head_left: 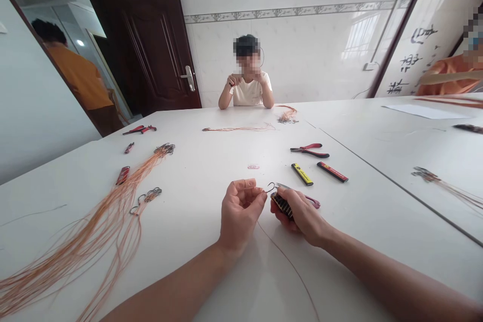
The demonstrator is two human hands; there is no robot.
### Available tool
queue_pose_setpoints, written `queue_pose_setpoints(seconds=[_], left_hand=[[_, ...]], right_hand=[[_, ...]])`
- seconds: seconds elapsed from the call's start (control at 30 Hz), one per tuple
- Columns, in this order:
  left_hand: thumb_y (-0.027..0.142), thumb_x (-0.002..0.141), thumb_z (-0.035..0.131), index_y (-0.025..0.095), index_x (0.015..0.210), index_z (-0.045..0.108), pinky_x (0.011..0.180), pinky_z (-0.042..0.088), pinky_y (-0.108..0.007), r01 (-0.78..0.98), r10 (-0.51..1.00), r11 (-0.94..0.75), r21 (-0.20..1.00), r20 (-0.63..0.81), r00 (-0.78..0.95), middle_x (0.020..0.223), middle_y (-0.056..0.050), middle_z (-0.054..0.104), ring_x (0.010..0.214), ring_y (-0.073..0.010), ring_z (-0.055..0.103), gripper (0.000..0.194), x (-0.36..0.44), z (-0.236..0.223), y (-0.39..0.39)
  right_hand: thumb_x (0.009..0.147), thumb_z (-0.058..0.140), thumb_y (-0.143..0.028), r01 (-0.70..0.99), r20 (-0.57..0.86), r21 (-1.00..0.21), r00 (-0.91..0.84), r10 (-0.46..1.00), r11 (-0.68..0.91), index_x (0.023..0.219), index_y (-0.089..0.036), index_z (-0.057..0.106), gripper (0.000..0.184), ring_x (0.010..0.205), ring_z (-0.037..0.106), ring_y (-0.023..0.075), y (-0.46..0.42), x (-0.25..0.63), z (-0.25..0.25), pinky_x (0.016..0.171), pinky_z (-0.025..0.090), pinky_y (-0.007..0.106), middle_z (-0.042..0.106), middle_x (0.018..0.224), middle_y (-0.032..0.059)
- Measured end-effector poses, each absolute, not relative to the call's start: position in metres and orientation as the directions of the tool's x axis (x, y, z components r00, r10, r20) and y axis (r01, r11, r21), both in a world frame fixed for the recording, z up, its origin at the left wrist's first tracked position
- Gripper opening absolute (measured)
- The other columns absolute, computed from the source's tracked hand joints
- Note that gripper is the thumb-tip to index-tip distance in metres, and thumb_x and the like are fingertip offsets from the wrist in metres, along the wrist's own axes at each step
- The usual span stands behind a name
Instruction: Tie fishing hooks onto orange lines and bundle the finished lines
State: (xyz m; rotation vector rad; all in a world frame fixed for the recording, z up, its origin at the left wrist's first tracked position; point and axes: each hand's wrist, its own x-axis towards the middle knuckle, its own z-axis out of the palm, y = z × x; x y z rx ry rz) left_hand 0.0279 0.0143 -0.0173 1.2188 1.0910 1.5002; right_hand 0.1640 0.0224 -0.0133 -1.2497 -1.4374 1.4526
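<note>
Fishing hook [270,187] up at the fingertips, its bend poking out of a tight pinch in the left hand [239,211], the shank buried behind thumb and finger so we can't see how it's tied. Right hand [302,216] closes firmly round a dark ridged tool [282,206], fingers covering most of it; a bit of silver metal shows near the hook and a red end sticks out past the hand, but the exact tool is hard to call. Whether it touches the hook, can't tell from here. Thin orange line [287,266] drops from the pinch across the table [211,282] and runs off the bottom of the shot. Just ahead, red-handled pliers [309,150] lie beside a yellow stick [302,174] and a red stick [332,171], their labels too small to read. Out left, long bundles of orange-lined hooks [94,226] fan across the table. Across the way, a co-worker [249,73] holds something small up near the chin, hands close together.
</note>
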Motion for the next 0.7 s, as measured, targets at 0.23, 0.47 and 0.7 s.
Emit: queue_pose_setpoints(seconds=[0.23, 0.47, 0.7], left_hand=[[0.024, 0.068, 0.064, 0.019, 0.090, 0.052, 0.076, 0.047, -0.030, -0.132, 0.969, -0.218, 0.967, 0.198, -0.147, 0.078, -0.002, 0.062, 0.076, -0.0133, 0.059, 0.026, 0.027, -0.017, 0.014], [0.022, 0.069, 0.064, 0.020, 0.090, 0.051, 0.076, 0.046, -0.026, -0.174, 0.976, -0.195, 0.965, 0.173, -0.131, 0.078, 0.000, 0.061, 0.078, -0.0106, 0.058, 0.025, 0.027, -0.017, 0.014], [0.020, 0.066, 0.065, 0.019, 0.087, 0.053, 0.071, 0.047, -0.026, -0.222, 0.977, -0.203, 0.954, 0.181, -0.112, 0.075, 0.001, 0.061, 0.073, -0.0109, 0.058, 0.025, 0.030, -0.015, 0.011]], right_hand=[[0.083, 0.034, -0.049, 0.702, 0.164, -0.665, -0.195, 0.967, 0.254, 0.063, -0.019, 0.044, 0.038, 0.055, 0.042, 0.0123, 0.029, 0.170, -0.022, 0.050, 0.024, 0.024, 0.050, 0.060, -0.0001], [0.082, 0.041, -0.034, 0.854, 0.318, -0.329, -0.303, 0.899, 0.404, 0.065, -0.019, 0.052, 0.026, 0.076, 0.046, 0.0203, 0.033, 0.174, -0.028, 0.062, 0.033, 0.031, 0.054, 0.071, 0.0053], [0.079, 0.046, -0.038, 0.455, 0.200, -0.844, -0.225, 0.954, 0.284, 0.078, -0.021, 0.060, 0.021, 0.071, 0.052, 0.0170, 0.020, 0.168, -0.014, 0.062, 0.039, 0.030, 0.059, 0.076, 0.0036]])
